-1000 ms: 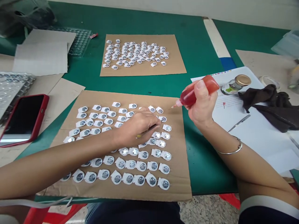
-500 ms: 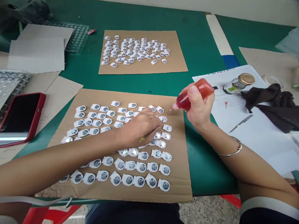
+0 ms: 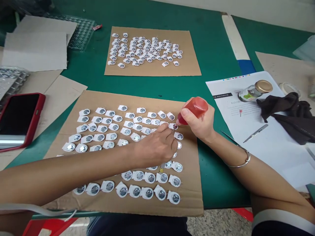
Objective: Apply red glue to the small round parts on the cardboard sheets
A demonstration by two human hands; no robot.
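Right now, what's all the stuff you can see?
Table: one, green, middle
Cardboard sheets: several, brown, middle, sides
Round pieces: dozens, white and silver, middle sheets
Bottle: one, red, over nearer sheet
Tool: one, yellow end, over nearer sheet
Phone: one, black, red case, left
Boards: two, grey, back left
Trays: two, clear, left
Paper: some, white, right
Jar: one, clear, gold lid, right
Cloth: one, black, right
Slim tools: two, silver, right
Cable: one, white, front left
Furniture: two parts, red, below table
Blurry edge things: can't tell
Bracelet: one, silver, right wrist
Left hand: one, bare, by bottle
Right hand: one, bare, on bottle
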